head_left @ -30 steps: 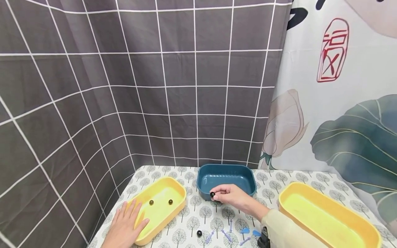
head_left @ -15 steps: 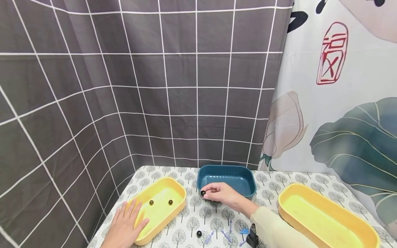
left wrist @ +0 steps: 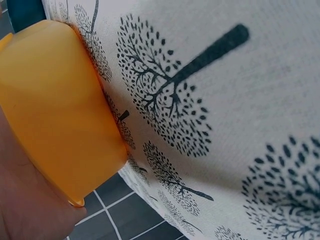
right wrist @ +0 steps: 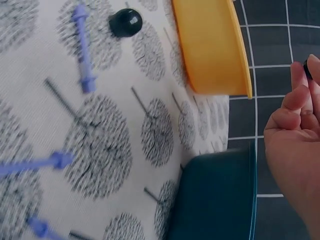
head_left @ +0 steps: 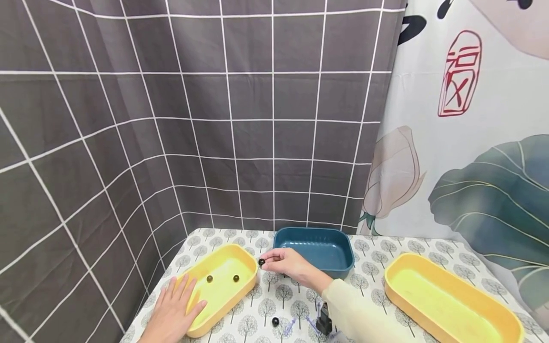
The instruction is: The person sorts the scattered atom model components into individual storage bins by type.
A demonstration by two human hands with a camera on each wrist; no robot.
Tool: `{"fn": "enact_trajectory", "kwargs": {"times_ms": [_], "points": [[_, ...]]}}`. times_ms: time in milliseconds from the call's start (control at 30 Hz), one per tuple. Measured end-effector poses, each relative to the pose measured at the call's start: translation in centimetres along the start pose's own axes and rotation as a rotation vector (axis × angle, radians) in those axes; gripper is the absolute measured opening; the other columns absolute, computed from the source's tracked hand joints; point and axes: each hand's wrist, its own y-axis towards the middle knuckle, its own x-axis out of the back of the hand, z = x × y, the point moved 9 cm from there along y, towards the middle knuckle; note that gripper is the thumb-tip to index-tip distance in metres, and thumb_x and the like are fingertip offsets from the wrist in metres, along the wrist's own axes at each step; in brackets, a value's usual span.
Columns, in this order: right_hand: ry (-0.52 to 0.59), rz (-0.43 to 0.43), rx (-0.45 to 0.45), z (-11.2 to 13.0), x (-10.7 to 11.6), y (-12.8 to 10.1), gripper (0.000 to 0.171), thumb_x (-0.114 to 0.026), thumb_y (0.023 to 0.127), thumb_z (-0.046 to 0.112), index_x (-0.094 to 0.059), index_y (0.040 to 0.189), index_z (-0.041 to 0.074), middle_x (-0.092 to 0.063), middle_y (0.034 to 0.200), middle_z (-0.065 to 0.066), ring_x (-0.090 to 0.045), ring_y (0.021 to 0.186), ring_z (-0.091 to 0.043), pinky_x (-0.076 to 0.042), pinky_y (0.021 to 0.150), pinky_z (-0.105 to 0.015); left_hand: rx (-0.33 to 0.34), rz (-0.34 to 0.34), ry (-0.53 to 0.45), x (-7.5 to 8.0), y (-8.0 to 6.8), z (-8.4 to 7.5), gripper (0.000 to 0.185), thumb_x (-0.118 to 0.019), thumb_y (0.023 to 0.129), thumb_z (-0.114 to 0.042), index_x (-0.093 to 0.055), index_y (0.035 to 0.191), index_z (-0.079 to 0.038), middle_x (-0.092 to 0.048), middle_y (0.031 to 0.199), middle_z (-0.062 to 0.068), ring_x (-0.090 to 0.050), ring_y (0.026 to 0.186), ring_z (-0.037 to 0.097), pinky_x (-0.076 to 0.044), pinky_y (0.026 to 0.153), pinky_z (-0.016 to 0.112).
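Observation:
Between thumb and fingertips my right hand [head_left: 286,265] pinches a small black ball [head_left: 261,262], held up right by the far right rim of the left yellow tray [head_left: 223,314]. In the right wrist view only a sliver of that ball [right wrist: 307,70] shows between the fingers. My left hand [head_left: 173,309] lies with fingers spread over the near left rim of the same tray. Two dark balls, a left ball [head_left: 209,278] and a right ball [head_left: 236,278], rest on the tray's floor. Another black ball [head_left: 275,322] sits on the tree-print cloth in front.
A dark blue basin [head_left: 317,247] stands at the back, partly behind my right hand. On the right is a second yellow tray [head_left: 450,300]. Several purple rod-like pieces [right wrist: 84,50] lie on the cloth near the front, partly under my right forearm.
My right hand has carried the black ball leftward from in front of the blue basin to the left yellow tray's edge. The left hand has stayed on the tray.

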Motion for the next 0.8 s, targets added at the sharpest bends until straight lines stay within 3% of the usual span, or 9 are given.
{"fn": "enact_trajectory", "kwargs": {"times_ms": [267, 433, 800], "points": [[-0.01, -0.04, -0.004, 0.6, -1.9, 1.7, 0.027, -0.078, 0.089, 0.015, -0.074, 0.115, 0.006, -0.076, 0.103, -0.006, -0.07, 0.096, -0.015, -0.056, 0.095, -0.035, 0.008, 0.022, -0.003, -0.1, 0.2, 0.1, 0.073, -0.057, 0.098, -0.053, -0.047, 0.15, -0.003, -0.037, 0.158, 0.026, -0.021, 0.146, 0.054, -0.018, 0.116, 0.067], [-0.014, -0.083, -0.011, 0.9, -3.1, 2.6, 0.028, -0.079, 0.088, 0.015, -0.075, 0.114, 0.007, -0.076, 0.103, -0.005, -0.069, 0.098, -0.015, -0.055, 0.096, -0.036, 0.015, 0.027, 0.003, 0.0, 0.2, 0.1, 0.073, -0.058, 0.098, -0.053, -0.047, 0.15, -0.003, -0.037, 0.158, 0.025, -0.021, 0.147, 0.054, -0.018, 0.116, 0.067], [-0.111, -0.156, -0.028, 1.3, -4.2, 4.9, 0.022, -0.079, 0.088, 0.017, -0.076, 0.109, 0.011, -0.076, 0.099, -0.001, -0.069, 0.094, -0.014, -0.057, 0.086, -0.03, 0.011, 0.031, 0.013, 0.1, 0.2, -0.1, 0.074, -0.057, 0.098, -0.055, -0.048, 0.149, -0.003, -0.037, 0.158, 0.024, -0.02, 0.147, 0.054, -0.017, 0.116, 0.068]]}}
